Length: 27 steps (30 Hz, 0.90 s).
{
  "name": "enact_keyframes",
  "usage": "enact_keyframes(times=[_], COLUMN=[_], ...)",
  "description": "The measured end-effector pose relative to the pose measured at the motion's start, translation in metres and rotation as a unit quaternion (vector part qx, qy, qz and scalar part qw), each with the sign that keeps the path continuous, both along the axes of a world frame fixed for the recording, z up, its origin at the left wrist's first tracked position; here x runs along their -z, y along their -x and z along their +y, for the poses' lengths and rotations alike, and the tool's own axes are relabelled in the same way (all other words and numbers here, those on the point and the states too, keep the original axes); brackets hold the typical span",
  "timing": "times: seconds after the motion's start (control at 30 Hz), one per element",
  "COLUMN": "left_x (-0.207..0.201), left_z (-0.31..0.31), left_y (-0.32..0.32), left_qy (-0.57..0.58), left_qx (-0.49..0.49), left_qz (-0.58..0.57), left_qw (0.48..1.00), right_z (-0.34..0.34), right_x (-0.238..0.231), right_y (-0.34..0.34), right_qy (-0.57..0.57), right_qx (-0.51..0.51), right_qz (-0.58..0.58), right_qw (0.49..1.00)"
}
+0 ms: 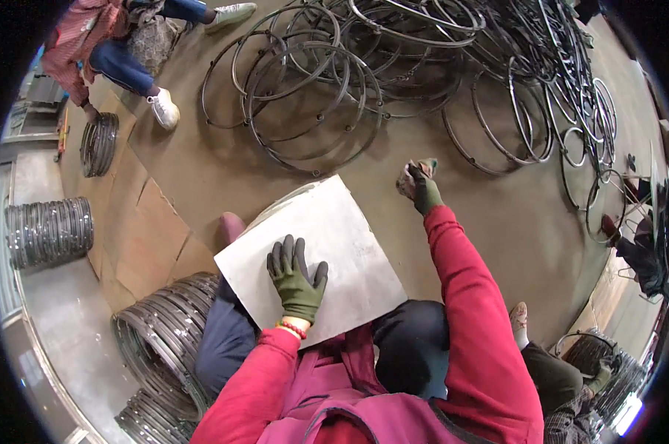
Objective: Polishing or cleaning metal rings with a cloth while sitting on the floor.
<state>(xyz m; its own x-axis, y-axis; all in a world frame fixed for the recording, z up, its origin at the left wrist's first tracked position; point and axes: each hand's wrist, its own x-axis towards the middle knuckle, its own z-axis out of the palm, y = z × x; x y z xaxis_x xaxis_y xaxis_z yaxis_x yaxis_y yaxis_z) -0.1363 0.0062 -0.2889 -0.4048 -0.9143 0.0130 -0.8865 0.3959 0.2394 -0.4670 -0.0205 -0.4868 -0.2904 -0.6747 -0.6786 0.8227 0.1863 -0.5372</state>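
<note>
A pale square board (349, 255) was laid across the lap (416, 333), one corner toward the body, presumably so that it could be borne by the thighs. Just left of its middle, it was covered by the gloved left hand (297, 277), fingers flat and slightly spread, probably for steadying. Beyond its upper right edge, over the floor (490, 222), a crumpled rag (405, 183) was gripped by the right hand (426, 194), its fingers curled, well clear of the board.
</note>
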Motion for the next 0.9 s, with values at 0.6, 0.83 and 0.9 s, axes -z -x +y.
enact_keyframes(times=[0.6, 0.83, 0.9], left_x=[0.0, 0.003, 0.008], left_z=[0.001, 0.001, -0.001], left_y=[-0.002, 0.0, -0.003], left_qy=[-0.024, -0.001, 0.02], left_qx=[-0.027, -0.018, -0.013], left_qz=[0.034, 0.084, 0.1], left_qw=[0.999, 0.996, 0.995], right_z=[-0.155, -0.106, -0.065], right_x=[-0.028, -0.179, -0.242], right_y=[-0.059, 0.011, 0.024], right_qy=[0.113, 0.137, 0.215], right_qx=[-0.019, -0.169, -0.194], right_qz=[0.105, 0.509, 0.774], right_qw=[0.988, 0.833, 0.563])
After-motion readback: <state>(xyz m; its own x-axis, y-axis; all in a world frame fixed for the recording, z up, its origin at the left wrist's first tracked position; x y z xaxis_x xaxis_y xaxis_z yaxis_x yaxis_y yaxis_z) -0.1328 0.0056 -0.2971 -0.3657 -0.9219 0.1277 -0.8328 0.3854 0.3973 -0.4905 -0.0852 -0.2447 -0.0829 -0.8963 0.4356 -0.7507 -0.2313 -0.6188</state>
